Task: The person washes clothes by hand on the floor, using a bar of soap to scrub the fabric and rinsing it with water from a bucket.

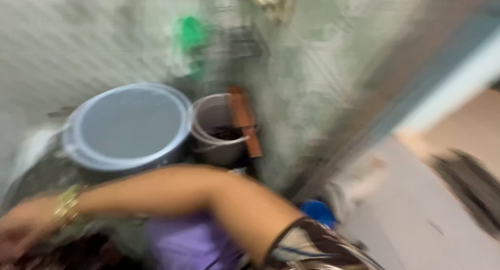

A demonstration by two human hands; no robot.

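The whole view is blurred by motion. A bare arm with a patterned sleeve (312, 246) reaches from the lower right across to the lower left, and I take it for my right arm. It wears a gold bangle (66, 206) at the wrist. My right hand (21, 229) is at the bottom left edge over something dark, and I cannot tell whether its fingers hold anything. My left hand is out of sight. Just beyond the arm stands a large round blue tub (127, 127).
A smaller grey bucket (216, 129) with dark contents stands right of the tub, with a brown wooden stick (245, 121) leaning in it. Something green (190, 35) hangs on the pale wall. A purple item (187, 244) and a blue object (317, 212) lie low. A door frame (396, 93) runs down the right.
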